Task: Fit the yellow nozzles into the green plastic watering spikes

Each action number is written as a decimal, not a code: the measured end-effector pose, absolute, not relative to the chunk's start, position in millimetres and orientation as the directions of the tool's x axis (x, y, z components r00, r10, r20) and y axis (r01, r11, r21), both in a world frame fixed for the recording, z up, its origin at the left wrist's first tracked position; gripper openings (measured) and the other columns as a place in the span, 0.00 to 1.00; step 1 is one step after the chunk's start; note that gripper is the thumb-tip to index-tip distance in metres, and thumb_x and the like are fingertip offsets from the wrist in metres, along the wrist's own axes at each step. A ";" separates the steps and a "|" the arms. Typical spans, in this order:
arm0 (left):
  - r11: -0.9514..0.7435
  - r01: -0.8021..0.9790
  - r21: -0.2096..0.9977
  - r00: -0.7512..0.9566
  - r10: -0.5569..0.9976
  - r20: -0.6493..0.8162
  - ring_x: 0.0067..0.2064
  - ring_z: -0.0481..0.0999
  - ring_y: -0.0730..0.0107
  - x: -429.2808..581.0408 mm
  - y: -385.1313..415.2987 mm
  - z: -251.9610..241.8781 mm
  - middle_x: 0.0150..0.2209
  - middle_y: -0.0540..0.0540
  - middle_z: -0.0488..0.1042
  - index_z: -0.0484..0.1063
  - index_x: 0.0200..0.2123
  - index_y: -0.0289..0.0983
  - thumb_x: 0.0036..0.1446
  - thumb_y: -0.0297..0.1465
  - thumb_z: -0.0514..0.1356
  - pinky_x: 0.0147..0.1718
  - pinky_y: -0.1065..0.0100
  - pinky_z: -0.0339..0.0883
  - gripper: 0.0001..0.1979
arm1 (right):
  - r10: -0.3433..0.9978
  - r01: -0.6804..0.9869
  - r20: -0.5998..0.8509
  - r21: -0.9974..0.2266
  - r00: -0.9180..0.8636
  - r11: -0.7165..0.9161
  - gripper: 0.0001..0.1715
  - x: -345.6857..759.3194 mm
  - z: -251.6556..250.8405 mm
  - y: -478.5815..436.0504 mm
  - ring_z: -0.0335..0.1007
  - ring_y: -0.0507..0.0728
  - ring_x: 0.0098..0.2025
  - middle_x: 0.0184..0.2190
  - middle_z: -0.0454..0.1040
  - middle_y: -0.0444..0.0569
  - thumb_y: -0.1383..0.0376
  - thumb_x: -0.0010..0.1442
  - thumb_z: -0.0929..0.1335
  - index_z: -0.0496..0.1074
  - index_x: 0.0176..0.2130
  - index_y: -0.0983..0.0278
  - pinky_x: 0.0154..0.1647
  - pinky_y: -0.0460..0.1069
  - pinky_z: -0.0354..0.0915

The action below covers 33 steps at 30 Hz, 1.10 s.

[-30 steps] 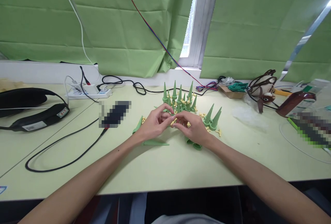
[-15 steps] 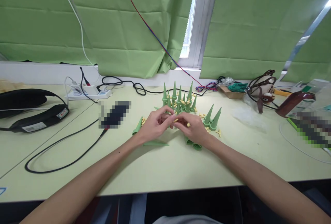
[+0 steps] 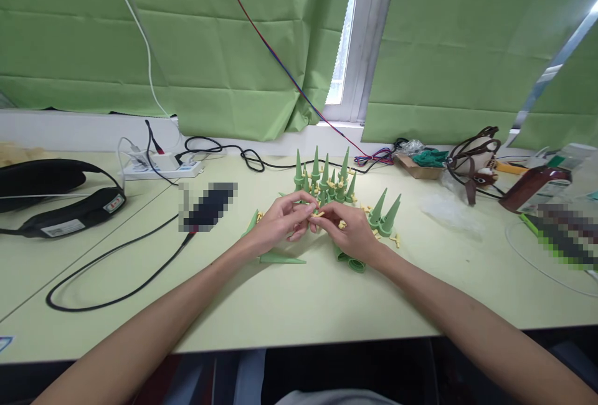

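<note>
My left hand (image 3: pixel 280 221) and my right hand (image 3: pixel 344 225) meet over the middle of the table, fingertips pinched close together. Between them a small yellow T-shaped piece (image 3: pixel 319 214) pokes out, gripped by my right fingers. What the left fingers close on is mostly hidden; a speck of green shows there. Behind the hands stand several green cone spikes (image 3: pixel 299 168), points up, with yellow pieces among them. To the right two more green spikes (image 3: pixel 387 218) stand upright beside a loose yellow piece (image 3: pixel 396 240). A green spike (image 3: pixel 283 259) lies flat under my left wrist.
Green cones (image 3: pixel 355 265) lie below my right hand, open ends showing. A black cable (image 3: pixel 88 309) loops at left near a power strip (image 3: pixel 163 171). At right are a clear plastic bag (image 3: pixel 451 212), a small cardboard box (image 3: pixel 413 167) and a brown bottle (image 3: pixel 535 188).
My left fingers have shifted slightly and opened out a little around the pinch, so more of the yellow piece shows. My right hand stays almost in place.
</note>
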<state>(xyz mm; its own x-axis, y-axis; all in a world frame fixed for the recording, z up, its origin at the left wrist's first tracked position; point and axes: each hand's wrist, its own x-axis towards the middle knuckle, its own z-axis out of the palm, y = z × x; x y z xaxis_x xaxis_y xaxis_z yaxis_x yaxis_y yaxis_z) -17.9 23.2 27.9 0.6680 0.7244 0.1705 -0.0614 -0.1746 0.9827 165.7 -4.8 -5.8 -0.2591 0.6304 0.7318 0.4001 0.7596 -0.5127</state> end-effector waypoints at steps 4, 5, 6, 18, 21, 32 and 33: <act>-0.096 -0.102 0.990 0.657 0.741 0.140 0.17 0.59 0.81 -16.5 24.7 27.0 0.26 0.47 0.74 0.67 0.39 0.37 0.61 0.45 0.57 0.17 0.74 0.51 0.16 | 0.632 0.418 0.736 -0.508 -0.244 0.753 0.09 165.9 -6.0 -3.7 0.63 0.49 0.21 0.24 0.76 0.44 0.60 0.65 0.67 0.70 0.35 0.62 0.24 0.46 0.62; -0.097 -0.096 0.991 0.652 0.746 0.136 0.17 0.59 0.81 -16.2 24.7 27.0 0.26 0.47 0.73 0.67 0.39 0.37 0.61 0.45 0.57 0.17 0.74 0.51 0.16 | 0.627 0.419 0.740 -0.503 -0.242 0.756 0.09 165.9 -6.2 -3.5 0.62 0.49 0.21 0.24 0.75 0.44 0.60 0.65 0.67 0.70 0.35 0.62 0.24 0.46 0.61; -0.102 -0.087 0.991 0.646 0.751 0.134 0.17 0.58 0.81 -15.9 24.5 27.1 0.26 0.47 0.73 0.67 0.39 0.37 0.60 0.45 0.58 0.17 0.74 0.51 0.16 | 0.624 0.421 0.743 -0.500 -0.242 0.757 0.09 165.9 -6.4 -3.4 0.62 0.49 0.21 0.24 0.76 0.44 0.60 0.65 0.67 0.70 0.35 0.62 0.24 0.46 0.61; -0.400 0.083 0.913 0.585 0.761 0.280 0.20 0.61 0.79 -18.4 20.0 32.3 0.25 0.51 0.71 0.67 0.38 0.37 0.61 0.43 0.58 0.19 0.73 0.54 0.14 | 0.660 0.412 0.716 -0.543 -0.228 0.732 0.10 165.5 -7.4 -4.2 0.65 0.50 0.23 0.24 0.75 0.44 0.60 0.65 0.67 0.69 0.34 0.62 0.25 0.45 0.63; -0.480 0.143 0.865 0.481 0.798 0.363 0.22 0.63 0.78 -18.0 21.5 31.0 0.25 0.52 0.69 0.67 0.37 0.37 0.59 0.43 0.60 0.21 0.73 0.58 0.14 | 0.680 0.429 0.716 -0.570 -0.159 0.701 0.10 165.0 -7.4 -4.1 0.64 0.50 0.22 0.23 0.72 0.44 0.59 0.64 0.67 0.68 0.33 0.63 0.23 0.45 0.62; -0.598 0.586 0.546 0.414 0.801 0.433 0.26 0.65 0.75 -22.7 34.4 19.6 0.36 0.50 0.71 0.65 0.48 0.40 0.59 0.40 0.58 0.27 0.70 0.61 0.17 | 0.706 0.453 0.705 -0.608 -0.070 0.652 0.09 164.9 -8.5 -2.1 0.63 0.50 0.23 0.24 0.69 0.43 0.60 0.65 0.65 0.67 0.36 0.63 0.24 0.45 0.61; -0.605 0.619 0.501 0.440 0.796 0.417 0.27 0.66 0.74 -23.4 36.3 18.7 0.37 0.48 0.71 0.67 0.45 0.39 0.59 0.41 0.58 0.28 0.69 0.61 0.15 | 0.705 0.459 0.706 -0.604 -0.072 0.652 0.09 165.0 -8.3 -2.2 0.63 0.50 0.23 0.24 0.69 0.43 0.60 0.65 0.65 0.67 0.36 0.63 0.24 0.45 0.60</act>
